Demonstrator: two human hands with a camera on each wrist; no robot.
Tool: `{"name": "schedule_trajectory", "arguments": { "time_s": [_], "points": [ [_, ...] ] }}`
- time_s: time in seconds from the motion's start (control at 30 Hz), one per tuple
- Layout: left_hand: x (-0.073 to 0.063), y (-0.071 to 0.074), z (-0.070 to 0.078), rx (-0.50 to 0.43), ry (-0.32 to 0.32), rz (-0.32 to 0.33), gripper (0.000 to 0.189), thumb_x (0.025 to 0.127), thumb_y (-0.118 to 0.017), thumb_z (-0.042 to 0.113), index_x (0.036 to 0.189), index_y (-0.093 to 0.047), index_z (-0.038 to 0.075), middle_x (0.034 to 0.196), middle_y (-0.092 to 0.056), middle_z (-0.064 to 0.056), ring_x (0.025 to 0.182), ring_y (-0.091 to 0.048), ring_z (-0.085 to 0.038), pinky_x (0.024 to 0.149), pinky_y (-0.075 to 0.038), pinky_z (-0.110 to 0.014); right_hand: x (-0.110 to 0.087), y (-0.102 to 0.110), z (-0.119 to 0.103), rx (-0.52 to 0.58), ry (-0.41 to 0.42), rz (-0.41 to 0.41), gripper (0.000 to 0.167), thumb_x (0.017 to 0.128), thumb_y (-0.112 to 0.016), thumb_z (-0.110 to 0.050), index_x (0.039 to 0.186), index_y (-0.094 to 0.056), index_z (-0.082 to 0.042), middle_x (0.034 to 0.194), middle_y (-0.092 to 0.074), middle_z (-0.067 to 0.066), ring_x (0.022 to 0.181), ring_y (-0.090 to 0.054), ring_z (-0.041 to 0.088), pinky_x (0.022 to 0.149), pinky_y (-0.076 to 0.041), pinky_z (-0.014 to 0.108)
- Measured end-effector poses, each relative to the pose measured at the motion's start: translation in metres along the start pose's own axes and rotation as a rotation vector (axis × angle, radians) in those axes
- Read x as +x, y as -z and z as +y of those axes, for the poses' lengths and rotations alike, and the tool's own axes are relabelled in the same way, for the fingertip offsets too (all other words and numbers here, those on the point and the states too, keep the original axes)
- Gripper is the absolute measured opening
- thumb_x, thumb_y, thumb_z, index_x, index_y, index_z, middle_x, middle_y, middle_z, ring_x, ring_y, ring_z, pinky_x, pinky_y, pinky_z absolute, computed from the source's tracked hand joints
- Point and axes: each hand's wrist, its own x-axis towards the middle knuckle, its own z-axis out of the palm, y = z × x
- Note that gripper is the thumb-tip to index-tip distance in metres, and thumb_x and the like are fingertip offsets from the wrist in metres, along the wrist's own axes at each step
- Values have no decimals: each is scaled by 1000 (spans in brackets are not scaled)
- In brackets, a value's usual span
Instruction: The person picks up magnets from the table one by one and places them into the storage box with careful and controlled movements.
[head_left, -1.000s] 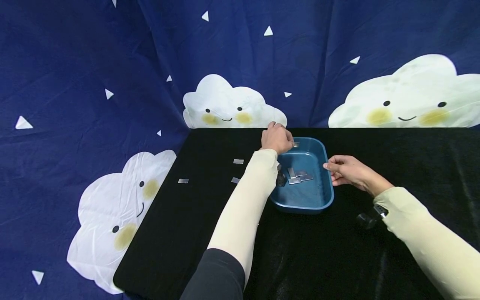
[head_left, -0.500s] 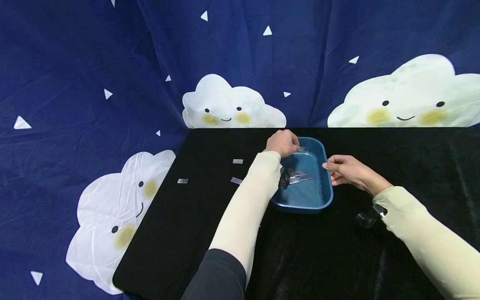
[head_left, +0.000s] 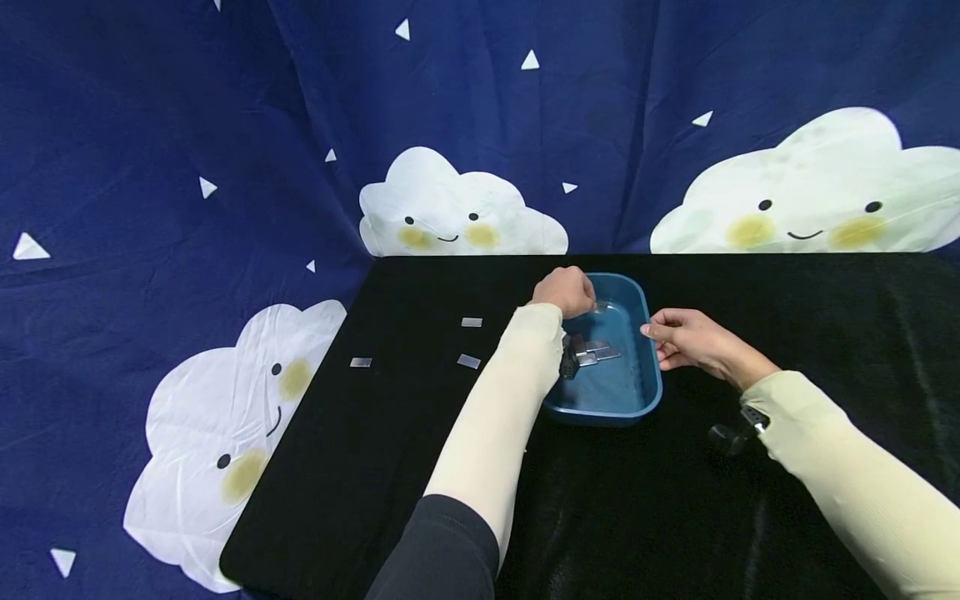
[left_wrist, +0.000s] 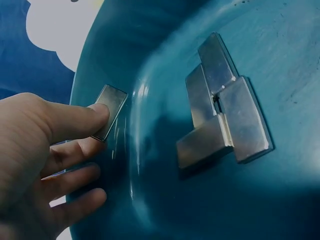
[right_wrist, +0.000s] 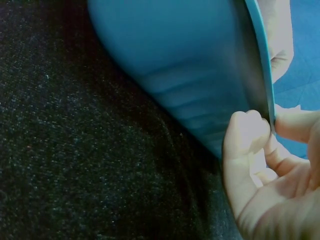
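My left hand point(head_left: 564, 292) is over the far left part of a blue plastic tub point(head_left: 600, 414). Between thumb and fingers it pinches a small, flat, shiny metal block point(left_wrist: 113, 100), seen best in the left wrist view, while the lower fingers spread loosely. On the tub floor several similar metal blocks point(left_wrist: 244, 120) lie against one another in a cluster. My right hand point(head_left: 693, 343) pinches the tub's right rim; in the right wrist view its thumb is inside and its curled fingers point(right_wrist: 240, 145) are against the outer wall.
Three more flat metal pieces lie on the black tabletop left of the tub: a far one point(head_left: 472, 322), a nearer one point(head_left: 468, 362) and a leftmost one point(head_left: 361, 362). A dark blue curtain point(head_left: 465, 92) with cloud prints hangs behind and to the left.
My left hand has moved from the tub's far left rim, right and slightly nearer, carrying the metal block in over the tub. My right hand keeps its hold on the rim.
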Motion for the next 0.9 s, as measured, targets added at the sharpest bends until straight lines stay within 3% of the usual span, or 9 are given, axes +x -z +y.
{"name": "schedule_trajectory", "arguments": {
  "time_s": [0.17, 0.47, 0.67, 0.73, 0.9],
  "points": [
    [0, -3, -1, 3, -4, -21, 18, 93, -67, 25, 83, -78, 14, 61, -53, 7, 66, -52, -11, 57, -41, -24, 0, 1, 1, 3, -4, 2, 23, 103, -50, -30, 113, -47, -11, 86, -58, -3, 72, -64, 9, 72, -59, 27],
    [1, -7, 2, -11, -15, -46, 23, 91, -68, 25, 71, -72, 14, 58, -52, 8, 61, -47, -11, 55, -40, -23, -3, 0, -2, 17, -2, -8, 23, 102, -51, -31, 113, -47, -11, 86, -58, -3, 73, -64, 8, 73, -59, 26],
    [2, -11, 1, -22, -9, -64, 42, 94, -64, 25, 55, -54, 19, 52, -44, 7, 54, -41, -10, 50, -35, -22, -4, 0, -2, 18, 9, -13, 23, 102, -51, -31, 112, -48, -11, 86, -58, -3, 73, -63, 8, 73, -59, 26],
    [1, -11, 1, -21, -4, -70, 42, 95, -63, 25, 55, -52, 19, 53, -43, 6, 54, -40, -11, 50, -35, -23, -4, 0, -2, 20, 11, -14, 23, 102, -51, -31, 112, -48, -11, 86, -58, -3, 73, -63, 8, 73, -59, 26],
    [-1, -11, 2, -2, 14, -65, 29, 92, -67, 25, 65, -63, 17, 57, -47, 8, 62, -46, -11, 56, -39, -24, -5, -1, -2, 22, 10, -9, 24, 102, -51, -31, 113, -48, -10, 86, -58, -3, 73, -63, 8, 73, -59, 26]
  ]
}}
